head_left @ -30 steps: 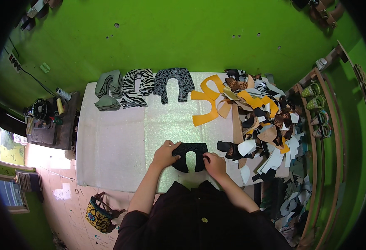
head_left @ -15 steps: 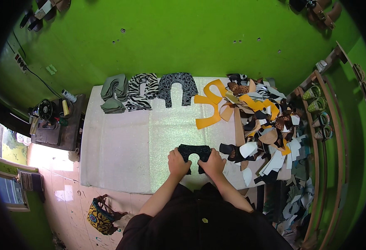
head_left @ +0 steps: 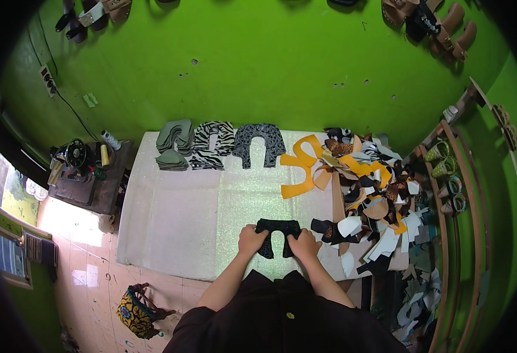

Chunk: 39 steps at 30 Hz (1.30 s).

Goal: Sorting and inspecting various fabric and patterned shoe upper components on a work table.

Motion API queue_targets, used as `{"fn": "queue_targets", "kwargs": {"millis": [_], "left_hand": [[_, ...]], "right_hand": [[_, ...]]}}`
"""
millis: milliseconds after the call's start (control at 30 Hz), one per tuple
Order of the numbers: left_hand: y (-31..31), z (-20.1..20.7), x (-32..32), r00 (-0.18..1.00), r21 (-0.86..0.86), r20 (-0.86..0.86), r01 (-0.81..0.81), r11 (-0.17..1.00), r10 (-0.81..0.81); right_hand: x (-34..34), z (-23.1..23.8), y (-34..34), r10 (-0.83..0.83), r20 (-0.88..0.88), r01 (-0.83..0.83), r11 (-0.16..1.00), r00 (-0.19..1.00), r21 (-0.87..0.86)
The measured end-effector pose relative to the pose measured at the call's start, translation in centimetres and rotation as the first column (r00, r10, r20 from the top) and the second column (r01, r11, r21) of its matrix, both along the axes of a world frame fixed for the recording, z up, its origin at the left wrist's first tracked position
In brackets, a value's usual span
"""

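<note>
At the near edge of the white table (head_left: pixel 170 226), my left hand (head_left: pixel 251 240) and my right hand (head_left: pixel 304 243) grip a dark, black-patterned U-shaped shoe upper piece (head_left: pixel 278 225) by its two sides. Its opening points toward me, thumbs lie on top, and whether it is one layer or several I cannot tell. Along the far side lie grey-green cut pieces (head_left: pixel 174 138), zebra-striped pieces (head_left: pixel 211 154) and a stack of black-and-grey patterned U-shaped pieces (head_left: pixel 258 134). Yellow-orange cut pieces (head_left: pixel 296 189) sit to the right of these.
A heap of mixed offcuts (head_left: pixel 376 203) covers the table's right end and spills below it. At left stands a sewing machine (head_left: pixel 77 156) on a dark stand. A patterned stool (head_left: pixel 136 312) is on the tiled floor. Sandals (head_left: pixel 444 167) hang on a wooden rack at right.
The whole view has tilted, so the table sits lower in the picture. Both hands still hold the piece; my fingers have shifted and its two legs show more fully.
</note>
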<state>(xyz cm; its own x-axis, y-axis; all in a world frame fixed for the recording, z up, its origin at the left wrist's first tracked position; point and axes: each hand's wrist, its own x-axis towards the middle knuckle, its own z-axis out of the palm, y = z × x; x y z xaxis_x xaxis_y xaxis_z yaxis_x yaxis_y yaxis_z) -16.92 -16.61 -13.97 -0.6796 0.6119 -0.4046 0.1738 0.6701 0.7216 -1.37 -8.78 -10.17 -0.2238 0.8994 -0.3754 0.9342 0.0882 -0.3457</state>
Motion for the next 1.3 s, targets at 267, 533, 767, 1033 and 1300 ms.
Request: {"fn": "queue_targets", "kwargs": {"millis": [267, 533, 767, 1033, 1300], "left_hand": [[0.2, 1.8, 1.1, 0.99, -0.098, -0.093, 0.098, 0.99, -0.107], [0.3, 2.5, 2.3, 1.0, -0.053, -0.003, 0.02, 0.998, -0.02], [-1.3, 0.9, 2.7, 0.921, 0.204, 0.39, -0.098, 0.974, 0.011], [-5.8, 6.0, 1.7, 0.792, 0.431, 0.61, -0.326, 0.841, -0.006], [-11.8, 8.7, -3.4, 0.834, 0.472, 0.539, -0.419, 0.776, 0.122]], "right_hand": [[0.1, -0.4, 1.0, -0.012, -0.021, 0.01, 0.997, 1.0, -0.075], [0.4, -1.8, 0.5, -0.026, -0.248, -0.003, 0.993, 0.968, -0.114], [2.7, -4.5, 1.6, -0.234, -0.66, -0.082, 0.908, 0.715, -0.411], [2.4, 2.7, 1.7, -0.35, -0.716, -0.367, 0.675, 0.604, -0.64], [-4.2, 4.3, -1.1, -0.328, -0.72, -0.52, 0.519, 0.612, -0.679]]}}
